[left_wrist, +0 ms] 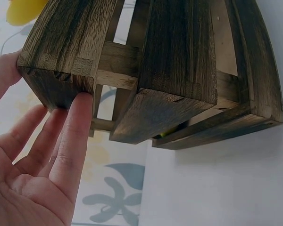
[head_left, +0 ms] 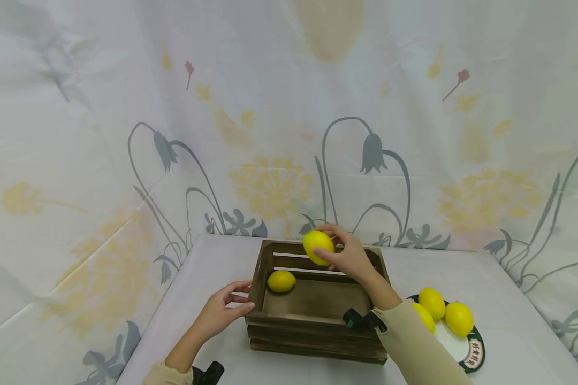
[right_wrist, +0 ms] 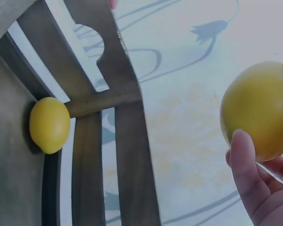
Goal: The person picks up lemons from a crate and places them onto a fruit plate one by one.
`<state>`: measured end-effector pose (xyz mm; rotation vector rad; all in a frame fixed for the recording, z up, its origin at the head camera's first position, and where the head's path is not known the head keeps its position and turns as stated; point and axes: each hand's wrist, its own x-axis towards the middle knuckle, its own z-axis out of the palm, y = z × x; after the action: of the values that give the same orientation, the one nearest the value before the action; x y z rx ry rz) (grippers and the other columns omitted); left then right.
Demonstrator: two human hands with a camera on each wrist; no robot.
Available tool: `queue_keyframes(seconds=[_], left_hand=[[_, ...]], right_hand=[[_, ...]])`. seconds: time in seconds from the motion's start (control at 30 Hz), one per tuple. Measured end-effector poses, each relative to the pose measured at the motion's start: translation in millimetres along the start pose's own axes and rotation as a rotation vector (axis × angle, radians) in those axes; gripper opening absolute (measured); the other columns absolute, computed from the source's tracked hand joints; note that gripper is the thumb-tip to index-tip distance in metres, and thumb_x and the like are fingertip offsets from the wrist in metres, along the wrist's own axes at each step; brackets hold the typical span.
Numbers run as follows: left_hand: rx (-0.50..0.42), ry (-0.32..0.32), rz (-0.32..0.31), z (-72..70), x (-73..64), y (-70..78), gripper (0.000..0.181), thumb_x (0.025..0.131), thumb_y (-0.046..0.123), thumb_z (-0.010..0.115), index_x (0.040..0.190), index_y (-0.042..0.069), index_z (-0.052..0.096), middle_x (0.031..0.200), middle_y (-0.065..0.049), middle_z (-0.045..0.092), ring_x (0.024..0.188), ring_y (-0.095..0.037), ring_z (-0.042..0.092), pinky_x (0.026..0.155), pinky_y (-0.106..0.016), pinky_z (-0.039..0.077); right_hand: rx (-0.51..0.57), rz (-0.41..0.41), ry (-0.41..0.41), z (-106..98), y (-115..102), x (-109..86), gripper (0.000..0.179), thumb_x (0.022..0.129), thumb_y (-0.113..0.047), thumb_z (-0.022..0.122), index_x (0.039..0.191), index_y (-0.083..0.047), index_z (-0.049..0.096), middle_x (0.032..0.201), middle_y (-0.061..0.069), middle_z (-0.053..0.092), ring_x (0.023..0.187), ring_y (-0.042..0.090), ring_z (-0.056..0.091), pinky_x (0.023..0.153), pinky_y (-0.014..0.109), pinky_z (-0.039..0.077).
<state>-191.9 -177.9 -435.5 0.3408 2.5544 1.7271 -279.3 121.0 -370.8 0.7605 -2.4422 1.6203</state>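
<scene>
A dark wooden slatted crate [head_left: 318, 334] stands on the white table, one yellow lemon [head_left: 281, 281] lying inside at its left end. Over the crate's far side my right hand [head_left: 349, 258] holds another lemon [head_left: 319, 247] between thumb and fingers. That held lemon [right_wrist: 258, 110] is clear of the crate in the right wrist view. With extended fingers, my left hand [head_left: 223, 310] touches the crate's left end near the front corner. The left wrist view has the fingertips [left_wrist: 80, 106] right at the ends of the slats.
To the right of the crate, a plate [head_left: 450, 345] with a dark green patterned rim bears several lemons [head_left: 459, 318], partly behind my right sleeve. A flower-printed curtain [head_left: 289, 107] hangs behind and beside the table [head_left: 221, 256].
</scene>
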Motion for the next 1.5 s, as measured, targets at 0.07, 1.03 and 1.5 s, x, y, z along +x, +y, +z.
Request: queue_keyframes(seconds=[0.07,1.03,1.5], left_hand=[[0.000,-0.002,0.005,-0.5,-2.5,6.7,0.047,0.085,0.012,0.069,0.128,0.001,0.052,0.118,-0.018,0.056,0.101,-0.032,0.058,0.072,-0.029,0.050],[-0.004,-0.016,0.007,-0.7,-2.9,9.0,0.047,0.086,0.012,0.068,0.129,0.000,0.051,0.119,-0.019,0.055,0.101,-0.031,0.058,0.073,-0.028,0.050],[-0.015,-0.020,0.019,-0.4,4.3,-13.2,0.049,0.086,0.014,0.068,0.130,0.003,0.050,0.121,-0.017,0.054,0.101,-0.028,0.058,0.072,-0.029,0.050]], right_hand=[[-0.005,-0.018,0.021,-3,0,-2.4,0.043,0.081,-0.018,0.072,0.122,-0.013,0.057,0.102,0.014,0.056,0.079,0.025,0.053,0.049,0.045,0.052],[-0.075,0.077,0.189,-43,-24,-45.2,0.040,0.084,-0.010,0.068,0.121,-0.003,0.055,0.105,0.019,0.053,0.080,0.026,0.050,0.050,0.032,0.052],[-0.126,0.129,0.259,-59,-25,-63.8,0.041,0.085,-0.009,0.067,0.122,-0.002,0.054,0.104,0.018,0.052,0.078,0.020,0.049,0.051,0.035,0.053]])
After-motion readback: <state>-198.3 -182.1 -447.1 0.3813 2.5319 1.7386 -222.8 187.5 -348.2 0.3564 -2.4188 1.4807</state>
